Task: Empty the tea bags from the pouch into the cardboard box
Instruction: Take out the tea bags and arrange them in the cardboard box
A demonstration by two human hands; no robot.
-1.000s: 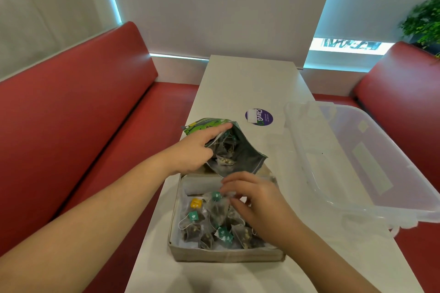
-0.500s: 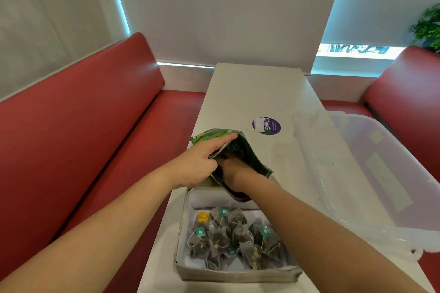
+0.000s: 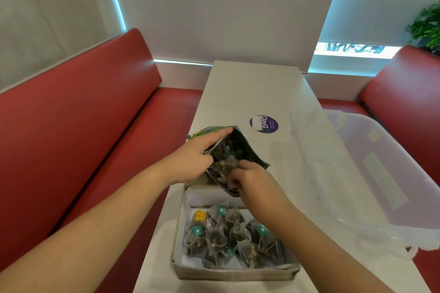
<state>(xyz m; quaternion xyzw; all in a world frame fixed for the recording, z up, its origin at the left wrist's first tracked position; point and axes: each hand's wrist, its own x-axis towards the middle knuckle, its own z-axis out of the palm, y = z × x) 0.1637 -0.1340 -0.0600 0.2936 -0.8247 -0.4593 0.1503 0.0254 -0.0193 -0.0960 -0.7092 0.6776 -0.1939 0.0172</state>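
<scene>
Holding the pouch [image 3: 247,150] by its upper lip with the left hand [image 3: 190,162], forefinger laid straight along the rim, the other fingers curled over the edge. Pinching a pale tea bag [image 3: 226,166] just inside the mouth with the right hand [image 3: 254,179], fingertips curled in around it.

Pouch tilted. Long axis from beyond the left forefinger, at the far left, down to the right hand's fingertips. Mouth at the near end, gaping toward the person, dark lining and more bags showing inside, green print along the far outer edge. Lower lip overhanging the far wall of the cardboard box [image 3: 233,271], just under the right hand.

On the near side of both hands, inside the box: a heap of tea bags [image 3: 221,238], pyramid-shaped, strings and teal tags tangled, with one yellow tag [image 3: 200,216] on the left hand's side. Crossing over the box's right edge: the right forearm, hiding that corner.

Beyond the pouch, past the right hand's knuckles: a round purple sticker [image 3: 264,124] flat on the white table [image 3: 250,93]. To the outside of the right arm, near but apart: a clear plastic tub [image 3: 357,173] along the table's right edge. To the outside of the left arm: a red bench [image 3: 95,126]. Far off on the right, at the frame's edge: a green plant [image 3: 426,26].
</scene>
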